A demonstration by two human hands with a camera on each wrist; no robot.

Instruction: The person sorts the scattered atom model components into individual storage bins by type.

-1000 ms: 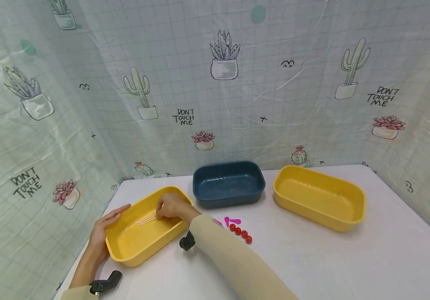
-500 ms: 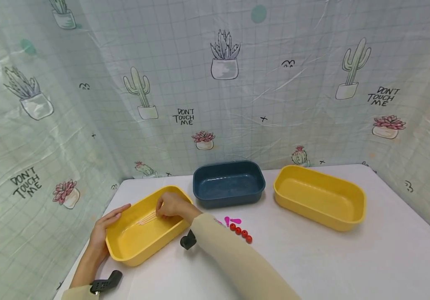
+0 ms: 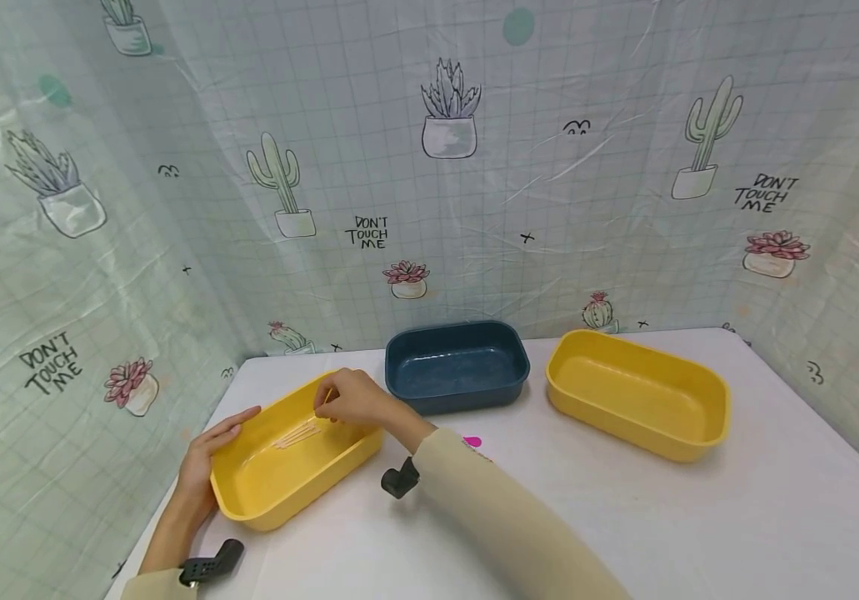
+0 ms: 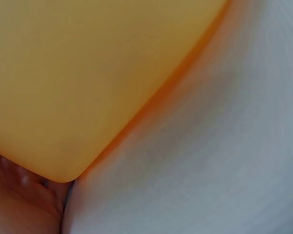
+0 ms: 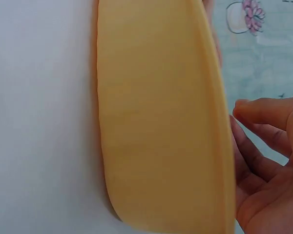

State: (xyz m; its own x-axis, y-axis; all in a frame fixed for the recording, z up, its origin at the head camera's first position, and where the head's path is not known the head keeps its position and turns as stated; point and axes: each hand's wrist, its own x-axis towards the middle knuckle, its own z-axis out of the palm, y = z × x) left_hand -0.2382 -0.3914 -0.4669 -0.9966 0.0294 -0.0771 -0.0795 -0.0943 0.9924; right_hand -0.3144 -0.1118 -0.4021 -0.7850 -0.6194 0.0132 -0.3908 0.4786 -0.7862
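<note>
My left hand (image 3: 200,467) lies along the left end of a yellow plastic bin (image 3: 279,508), straight fingers against its outer wall. In the left wrist view the bin's wall covers most of that hand. Several thin pale sticks (image 3: 297,436) lie side by side on the bin's floor. Just above them and the bin's far right part is my right hand (image 3: 357,398), fingers bent downward. In the right wrist view, thumb and fingers (image 5: 263,111) stand apart with nothing seen between them, though the rim hides some fingertips.
A dark blue bin (image 3: 459,400) stands at the back centre, another yellow bin (image 3: 639,429) to its right. A pink piece (image 3: 472,442) shows beside my right sleeve (image 3: 511,517), which covers the red beads. A printed curtain (image 3: 474,208) hangs behind and beside the white table.
My right hand has lifted off the sticks and shifted slightly right; the sticks stay in the bin. Its sleeve now covers the red beads. The left hand has stayed put.
</note>
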